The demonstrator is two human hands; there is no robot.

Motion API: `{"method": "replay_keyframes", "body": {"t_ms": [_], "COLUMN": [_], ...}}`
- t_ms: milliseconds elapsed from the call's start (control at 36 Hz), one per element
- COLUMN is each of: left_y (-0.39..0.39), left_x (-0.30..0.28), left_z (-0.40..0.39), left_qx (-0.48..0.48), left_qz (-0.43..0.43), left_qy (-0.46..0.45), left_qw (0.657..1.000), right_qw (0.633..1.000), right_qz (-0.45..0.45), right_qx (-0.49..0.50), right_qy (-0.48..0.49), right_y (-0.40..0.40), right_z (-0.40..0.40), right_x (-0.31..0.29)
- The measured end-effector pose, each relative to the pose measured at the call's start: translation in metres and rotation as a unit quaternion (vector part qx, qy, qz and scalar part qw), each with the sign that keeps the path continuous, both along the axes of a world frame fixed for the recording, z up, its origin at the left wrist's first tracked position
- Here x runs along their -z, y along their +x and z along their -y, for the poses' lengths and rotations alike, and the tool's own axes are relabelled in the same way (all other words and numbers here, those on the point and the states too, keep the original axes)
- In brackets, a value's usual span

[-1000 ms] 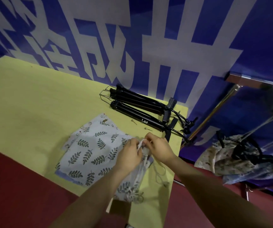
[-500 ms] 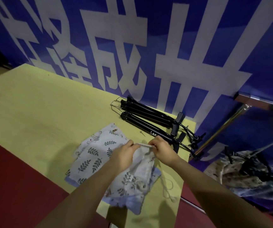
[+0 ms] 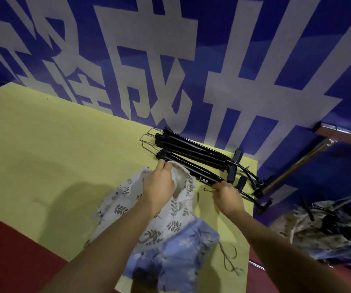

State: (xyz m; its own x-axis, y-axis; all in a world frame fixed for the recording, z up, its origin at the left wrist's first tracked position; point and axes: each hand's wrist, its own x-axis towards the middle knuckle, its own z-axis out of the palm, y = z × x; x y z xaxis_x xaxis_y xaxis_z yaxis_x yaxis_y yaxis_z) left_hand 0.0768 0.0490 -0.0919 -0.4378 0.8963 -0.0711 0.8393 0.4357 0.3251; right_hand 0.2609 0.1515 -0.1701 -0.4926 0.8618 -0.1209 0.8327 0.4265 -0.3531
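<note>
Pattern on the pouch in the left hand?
White drawstring pouch with dark green leaf sprigs, clearest in the head view.

A soft, matt cloth bag (image 3: 180, 208), printed with leaves, is being gripped at its rim by the left hand (image 3: 159, 185). A smooth black bar (image 3: 204, 177) with a faint sheen, plastic or painted metal, is being pinched by the right hand (image 3: 226, 196). Beyond the fingers, shiny metal wire (image 3: 141, 141) is being seen; beneath them, a smooth, matt table (image 3: 54, 155).

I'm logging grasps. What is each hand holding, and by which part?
The left hand grips the leaf-print cloth bag by the rim of its open mouth. The right hand touches a black hanger bar; a firm grip cannot be told.
</note>
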Motion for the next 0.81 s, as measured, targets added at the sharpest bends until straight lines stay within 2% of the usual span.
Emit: {"method": "replay_keyframes", "body": {"t_ms": [83, 139, 361, 528, 639, 806], "left_y": [0.004, 0.005, 0.000, 0.001, 0.002, 0.004], "left_x": [0.009, 0.014, 0.028, 0.027, 0.022, 0.017], "left_z": [-0.008, -0.013, -0.020, -0.018, -0.021, -0.023], "left_qx": [0.011, 0.013, 0.050, 0.097, 0.105, 0.109], "left_qz": [0.032, 0.052, 0.101, 0.111, 0.119, 0.149], "left_qy": [-0.012, -0.021, -0.018, -0.017, -0.034, -0.053], "left_qw": [0.999, 0.998, 0.993, 0.989, 0.987, 0.981], "right_qw": [0.995, 0.993, 0.990, 0.988, 0.994, 0.984], "right_qz": [0.077, 0.105, 0.092, 0.129, 0.064, -0.157], "right_qx": [-0.038, -0.030, 0.028, 0.011, 0.049, 0.081], "right_qy": [0.042, 0.053, 0.099, 0.084, 0.072, -0.001], "right_y": [-0.004, -0.008, -0.017, -0.018, -0.017, -0.016], "right_z": [0.003, 0.004, 0.004, 0.005, 0.008, 0.012], "right_x": [0.014, 0.022, 0.041, 0.037, 0.019, -0.013]}}
